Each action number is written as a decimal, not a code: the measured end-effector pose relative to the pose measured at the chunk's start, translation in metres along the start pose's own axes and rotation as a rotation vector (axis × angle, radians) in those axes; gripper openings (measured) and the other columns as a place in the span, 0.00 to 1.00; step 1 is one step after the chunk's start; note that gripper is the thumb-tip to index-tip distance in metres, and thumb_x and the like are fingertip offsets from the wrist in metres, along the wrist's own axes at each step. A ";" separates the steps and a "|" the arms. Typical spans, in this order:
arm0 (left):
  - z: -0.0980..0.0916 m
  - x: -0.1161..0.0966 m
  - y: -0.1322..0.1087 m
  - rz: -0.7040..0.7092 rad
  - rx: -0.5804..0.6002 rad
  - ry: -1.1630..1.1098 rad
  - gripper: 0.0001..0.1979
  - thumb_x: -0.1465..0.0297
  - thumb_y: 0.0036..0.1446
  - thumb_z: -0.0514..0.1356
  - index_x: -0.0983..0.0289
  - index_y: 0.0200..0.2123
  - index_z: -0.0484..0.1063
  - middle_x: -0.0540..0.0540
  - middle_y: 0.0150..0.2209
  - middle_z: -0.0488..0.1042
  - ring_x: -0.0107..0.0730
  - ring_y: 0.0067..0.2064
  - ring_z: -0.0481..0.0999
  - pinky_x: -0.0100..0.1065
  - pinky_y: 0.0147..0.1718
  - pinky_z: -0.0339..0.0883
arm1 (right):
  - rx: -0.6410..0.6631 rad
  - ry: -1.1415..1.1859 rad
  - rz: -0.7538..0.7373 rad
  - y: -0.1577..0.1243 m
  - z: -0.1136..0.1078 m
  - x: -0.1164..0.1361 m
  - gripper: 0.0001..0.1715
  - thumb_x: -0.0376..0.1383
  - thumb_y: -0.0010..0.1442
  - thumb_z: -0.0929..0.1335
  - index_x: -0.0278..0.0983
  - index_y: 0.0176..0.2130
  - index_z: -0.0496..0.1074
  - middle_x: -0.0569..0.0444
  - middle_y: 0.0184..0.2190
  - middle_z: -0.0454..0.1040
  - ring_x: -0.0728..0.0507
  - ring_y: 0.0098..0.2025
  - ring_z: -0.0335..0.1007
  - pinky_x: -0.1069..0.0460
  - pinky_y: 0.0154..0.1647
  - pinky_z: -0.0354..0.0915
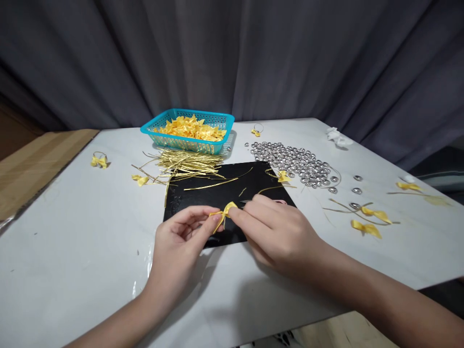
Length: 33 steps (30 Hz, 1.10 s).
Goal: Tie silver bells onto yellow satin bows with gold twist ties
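Between my two hands, over the front of a black mat (232,181), is a small yellow ribbon bow (229,209). My left hand (184,229) pinches its left loop between thumb and forefinger. The fingers of my right hand (277,229) are closed at its right loop, and their tips are partly hidden. A thin tail hangs below the knot of the bow. Scissors (281,201) lie on the mat, mostly covered by my right hand. Cut pieces of gold twist tie (212,184) rest on the mat beyond my fingers.
A blue basket (147,129) of yellow bows stands at the back, with a pile of gold ties (190,163) before it. Silver beads (293,162) are heaped at the back right. Loose bows (366,228) lie at the right, and a bow with a wire loop (99,161) at the left.
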<state>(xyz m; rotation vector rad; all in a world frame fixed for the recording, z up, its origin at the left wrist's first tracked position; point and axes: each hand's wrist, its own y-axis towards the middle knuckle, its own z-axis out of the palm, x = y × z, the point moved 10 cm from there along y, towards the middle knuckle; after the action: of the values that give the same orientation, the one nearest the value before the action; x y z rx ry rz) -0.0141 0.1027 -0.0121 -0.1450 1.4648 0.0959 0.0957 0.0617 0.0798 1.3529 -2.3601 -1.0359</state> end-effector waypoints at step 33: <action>0.004 -0.067 -0.052 0.855 -0.040 0.569 0.20 0.83 0.48 0.63 0.54 0.41 0.74 0.48 0.37 0.80 0.30 0.36 0.79 0.30 0.35 0.73 | -0.245 0.488 0.455 -0.021 0.008 -0.021 0.05 0.26 0.57 0.65 0.35 0.32 0.66 0.62 0.20 0.68 0.56 0.20 0.62 0.61 0.22 0.59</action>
<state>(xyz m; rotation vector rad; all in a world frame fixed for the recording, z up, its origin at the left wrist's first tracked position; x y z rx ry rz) -0.0096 0.0536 0.0567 0.4701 2.0063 0.8321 0.1171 0.0756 0.0628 0.8066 -1.9619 -0.7270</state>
